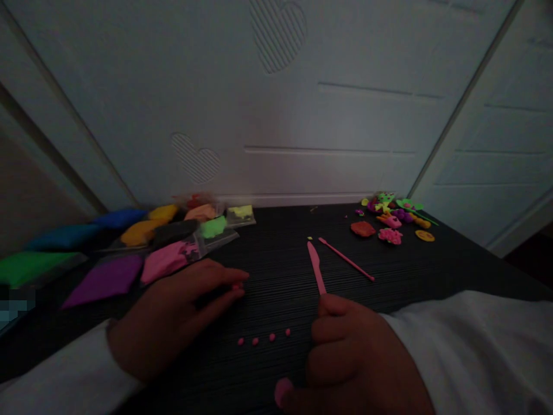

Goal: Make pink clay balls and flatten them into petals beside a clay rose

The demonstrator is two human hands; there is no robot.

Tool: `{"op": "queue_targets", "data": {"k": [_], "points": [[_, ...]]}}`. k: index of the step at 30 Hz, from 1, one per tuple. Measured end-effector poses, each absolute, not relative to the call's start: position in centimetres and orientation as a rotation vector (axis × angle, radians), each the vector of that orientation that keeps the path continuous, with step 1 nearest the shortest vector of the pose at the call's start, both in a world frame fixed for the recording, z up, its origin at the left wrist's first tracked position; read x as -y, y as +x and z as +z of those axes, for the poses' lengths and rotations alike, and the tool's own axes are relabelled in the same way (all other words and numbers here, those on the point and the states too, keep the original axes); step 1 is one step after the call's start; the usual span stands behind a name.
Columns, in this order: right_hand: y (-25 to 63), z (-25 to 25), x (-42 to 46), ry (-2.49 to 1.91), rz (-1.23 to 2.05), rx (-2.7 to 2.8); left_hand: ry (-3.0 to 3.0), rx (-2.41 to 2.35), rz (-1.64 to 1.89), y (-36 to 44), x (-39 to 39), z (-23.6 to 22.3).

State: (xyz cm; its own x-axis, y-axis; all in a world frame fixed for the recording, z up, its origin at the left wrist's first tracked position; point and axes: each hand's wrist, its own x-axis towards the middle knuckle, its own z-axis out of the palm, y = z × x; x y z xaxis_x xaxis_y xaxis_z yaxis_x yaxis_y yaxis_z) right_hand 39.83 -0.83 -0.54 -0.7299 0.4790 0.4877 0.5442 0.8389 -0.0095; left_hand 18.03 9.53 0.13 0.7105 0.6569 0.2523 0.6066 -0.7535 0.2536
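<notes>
My right hand (352, 354) is closed around the handle of a pink plastic knife (316, 267), whose blade points away across the dark ribbed table (276, 253). A pink lump of clay (283, 391) lies just by that hand's lower edge. My left hand (177, 314) rests on the table with its fingertips pinched on a tiny pink clay bit (237, 286). Several small pink clay balls (263, 338) sit in a row between my hands. The scene is dim.
Bags of coloured clay lie at the left: purple (103, 279), pink (166, 260), green (28, 266), blue (64, 235), orange (140, 231). A thin pink stick tool (345, 259) lies beside the knife. Finished clay figures (391, 216) stand at the back right before a white panelled wall.
</notes>
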Motion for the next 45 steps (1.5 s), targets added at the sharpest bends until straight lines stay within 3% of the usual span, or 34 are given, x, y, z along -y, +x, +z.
{"op": "queue_targets", "data": {"k": [12,28,37,45], "points": [[40.0,-0.9,0.9,-0.807,-0.180,2.591,2.793,-1.027,0.503,18.0,-9.5,0.2],[39.9,0.7,1.5,-0.998,0.146,2.583,2.668,-0.986,0.649,18.9,-8.7,0.7],[39.9,-1.2,1.2,-0.854,0.087,2.426,2.692,-0.943,0.619,18.5,-9.0,0.1],[40.2,1.8,1.0,-0.856,0.076,2.554,2.681,-0.957,0.616,18.7,-9.4,-0.1]]}}
